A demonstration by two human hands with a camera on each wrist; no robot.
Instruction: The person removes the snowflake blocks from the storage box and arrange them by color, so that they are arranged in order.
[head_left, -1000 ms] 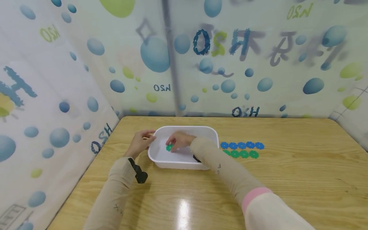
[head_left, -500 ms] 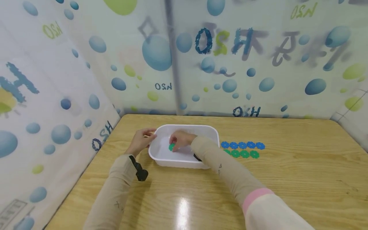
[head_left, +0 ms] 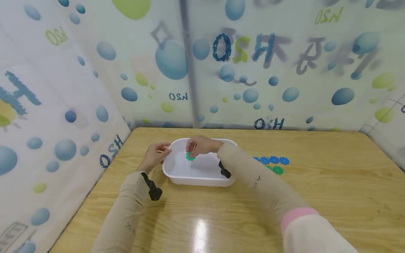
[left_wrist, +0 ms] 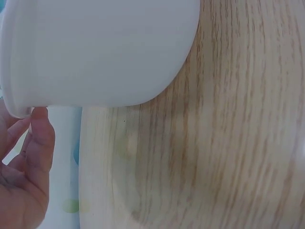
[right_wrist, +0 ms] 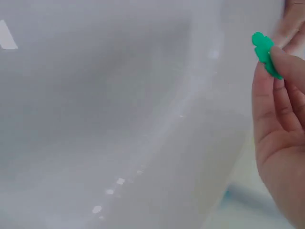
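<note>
A white plastic tub (head_left: pixel 202 182) with rounded corners stands on the wooden table. My left hand (head_left: pixel 153 156) holds its left rim; in the left wrist view, the thumb (left_wrist: pixel 42 129) lies against the underside of the rim. Over the tub's inside, my right hand (head_left: pixel 202 145) pinches a green flower-shaped plastic disc (head_left: pixel 190 156) between thumb and fingers. The right wrist view shows that green disc (right_wrist: pixel 266 53) tilted, nearly edge-on. No other pieces show in the visible part of the tub.
To the right of the tub, a row of blue flower-shaped discs (head_left: pixel 274 160) lies on the table (head_left: pixel 332 189). Nearer me is a row of green discs (head_left: pixel 277 170), partly hidden by my right sleeve. A patterned curtain (head_left: pixel 284 70) stands behind the table.
My right hand has gripped the green disc and lifted it from the tub's floor. The right forearm has shifted, covering more of the disc rows. The left hand stays on the rim.
</note>
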